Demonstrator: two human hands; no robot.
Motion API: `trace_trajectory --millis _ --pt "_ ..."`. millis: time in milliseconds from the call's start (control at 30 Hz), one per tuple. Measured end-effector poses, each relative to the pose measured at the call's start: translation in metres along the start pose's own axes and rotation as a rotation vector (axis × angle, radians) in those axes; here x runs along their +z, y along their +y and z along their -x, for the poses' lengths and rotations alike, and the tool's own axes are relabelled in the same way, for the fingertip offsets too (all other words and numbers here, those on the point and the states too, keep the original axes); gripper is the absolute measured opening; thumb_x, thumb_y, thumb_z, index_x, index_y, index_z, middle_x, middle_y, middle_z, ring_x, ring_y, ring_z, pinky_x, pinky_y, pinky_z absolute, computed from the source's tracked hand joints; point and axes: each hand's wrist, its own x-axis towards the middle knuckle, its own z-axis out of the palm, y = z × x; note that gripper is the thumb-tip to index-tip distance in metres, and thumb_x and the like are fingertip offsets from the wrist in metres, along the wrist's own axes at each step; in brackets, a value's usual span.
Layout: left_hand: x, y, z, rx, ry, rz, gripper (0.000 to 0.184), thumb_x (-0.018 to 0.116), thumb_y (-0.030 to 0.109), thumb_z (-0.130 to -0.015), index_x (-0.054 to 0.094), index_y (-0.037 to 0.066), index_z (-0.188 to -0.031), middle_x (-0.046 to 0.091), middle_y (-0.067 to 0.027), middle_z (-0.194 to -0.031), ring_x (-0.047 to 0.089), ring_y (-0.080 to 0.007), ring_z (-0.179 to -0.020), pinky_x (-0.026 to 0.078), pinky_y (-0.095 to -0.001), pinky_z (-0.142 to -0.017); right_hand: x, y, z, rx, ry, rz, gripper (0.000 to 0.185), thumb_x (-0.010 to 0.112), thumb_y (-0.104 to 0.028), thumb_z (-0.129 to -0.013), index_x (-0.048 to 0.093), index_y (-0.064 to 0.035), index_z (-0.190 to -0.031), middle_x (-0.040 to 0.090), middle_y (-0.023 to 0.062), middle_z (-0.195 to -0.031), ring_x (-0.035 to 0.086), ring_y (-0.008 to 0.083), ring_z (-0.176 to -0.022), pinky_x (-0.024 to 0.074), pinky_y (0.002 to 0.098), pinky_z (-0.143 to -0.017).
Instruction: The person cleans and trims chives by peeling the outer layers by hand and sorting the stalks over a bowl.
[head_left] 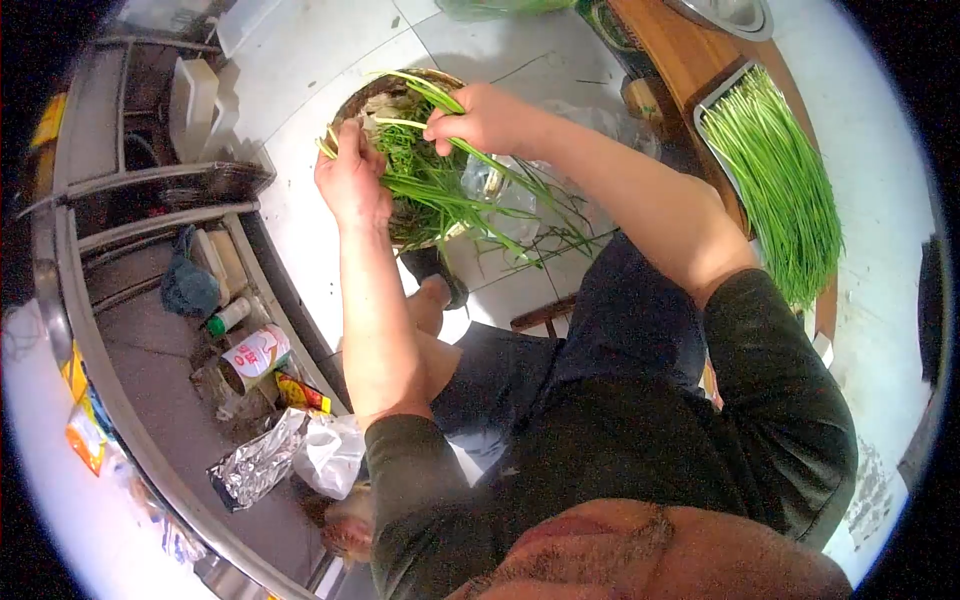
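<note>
My left hand [357,182] is closed round a bunch of garlic chives [440,197], whose pale ends poke out past the fingers and whose green leaves trail to the right. To its right, my right hand [484,122] pinches a few more green stalks, their long leaves hanging down past the wrist. Both hands are over a round basket [345,108], which holds loose greens and pale scraps. A thick bundle of chives [785,190] lies on a tray [722,88] at the right.
The tray rests on a wooden board [660,40], with a metal bowl [735,12] at its far end. Clear plastic bags [590,125] lie on the tiled floor. At the left, an open cabinet [140,355] holds a jar [255,357], foil [258,460] and a white bag [330,455].
</note>
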Motion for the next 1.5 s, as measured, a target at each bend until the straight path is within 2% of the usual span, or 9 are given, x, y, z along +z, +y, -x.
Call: trace_trajectory --millis 167,300,633,833,1000,1100,1267,1433,1500 --pt "-0.006 0.001 -0.002 -0.073 0.064 -0.137 0.017 0.062 0.016 -0.091 0.055 0.005 -0.08 0.048 0.0014 -0.064 0.038 -0.0074 -0.044 0.029 -0.0239 -0.04 0.0 -0.003 0.002 -0.045 0.03 0.032 0.02 0.065 -0.027 -0.083 0.069 -0.0072 -0.084 0.067 -0.001 -0.075 0.056 0.0085 -0.071 0.0415 0.0257 -0.068" --pt "0.004 0.003 0.008 -0.137 -0.039 -0.003 0.017 0.06 0.016 -0.092 0.056 0.004 -0.081 0.049 0.0001 -0.062 0.039 -0.0085 -0.045 0.029 -0.0244 -0.042 0.0 0.002 -0.001 -0.102 0.042 0.062 0.02 0.065 -0.026 -0.082 0.069 -0.006 -0.084 0.068 -0.0003 -0.076 0.057 0.0096 -0.072 0.0428 0.0267 -0.069" --pt "-0.006 -0.001 -0.004 -0.01 0.016 -0.03 0.019 0.061 0.012 -0.089 0.05 0.009 -0.073 0.044 0.0024 -0.057 0.036 -0.0068 -0.043 0.027 -0.0245 -0.041 -0.003 -0.005 0.005 -0.081 0.041 0.13 0.021 0.066 -0.025 -0.079 0.07 -0.0051 -0.086 0.068 0.0013 -0.076 0.058 0.0107 -0.07 0.0451 0.0275 -0.068" --pt "-0.001 0.0 0.0 -0.068 0.12 -0.345 0.018 0.062 0.018 -0.091 0.057 0.004 -0.08 0.044 0.0044 -0.056 0.035 -0.0057 -0.042 0.026 -0.0251 -0.039 -0.002 0.004 -0.001 -0.149 0.101 0.156 0.024 0.064 -0.032 -0.076 0.071 -0.0093 -0.081 0.067 0.0043 -0.069 0.059 0.0161 -0.061 0.0459 0.0308 -0.062" --pt "-0.001 -0.012 0.001 -0.047 0.024 -0.275 0.02 0.063 0.022 -0.091 0.06 0.003 -0.084 0.044 0.0037 -0.055 0.038 -0.0063 -0.043 0.028 -0.0253 -0.039 -0.002 0.004 -0.001 -0.145 0.127 0.143 0.026 0.066 -0.034 -0.076 0.071 -0.0095 -0.08 0.067 0.0038 -0.07 0.06 0.0165 -0.062 0.0464 0.0315 -0.062" --pt "0.008 -0.008 0.01 -0.112 -0.022 -0.277 0.023 0.061 0.023 -0.092 0.057 0.005 -0.08 0.045 0.0029 -0.055 0.038 -0.0072 -0.043 0.028 -0.0251 -0.04 -0.003 0.001 -0.001 -0.102 0.082 0.148 0.026 0.068 -0.027 -0.08 0.071 -0.0035 -0.09 0.069 0.0032 -0.076 0.06 0.0119 -0.071 0.0458 0.0276 -0.068" --pt "0.021 -0.006 0.018 -0.137 -0.096 -0.217 0.03 0.055 0.03 -0.096 0.052 0.007 -0.076 0.047 0.0012 -0.059 0.041 -0.0087 -0.046 0.031 -0.0245 -0.043 0.003 0.005 0.0 -0.135 0.043 0.068 0.023 0.07 -0.023 -0.079 0.071 -0.0032 -0.091 0.07 0.0046 -0.082 0.06 0.0122 -0.076 0.046 0.0272 -0.074" --pt "0.009 -0.02 0.003 0.069 -0.133 -0.083 0.026 0.053 0.027 -0.098 0.054 0.008 -0.08 0.047 0.0025 -0.062 0.041 -0.0073 -0.053 0.033 -0.0236 -0.048 0.005 0.014 -0.007 -0.147 -0.017 -0.019 0.019 0.07 -0.019 -0.08 0.069 -0.0033 -0.091 0.067 0.0019 -0.084 0.057 0.0104 -0.08 0.0441 0.0263 -0.076" --pt "0.011 -0.015 0.009 0.038 -0.192 -0.126 0.022 0.056 0.024 -0.096 0.055 0.007 -0.082 0.047 0.0032 -0.062 0.041 -0.0064 -0.052 0.032 -0.0228 -0.047 0.008 0.014 -0.007 -0.132 -0.07 -0.063 0.017 0.069 -0.018 -0.08 0.068 -0.0034 -0.09 0.065 0.0005 -0.081 0.056 0.0096 -0.079 0.0432 0.0261 -0.075"
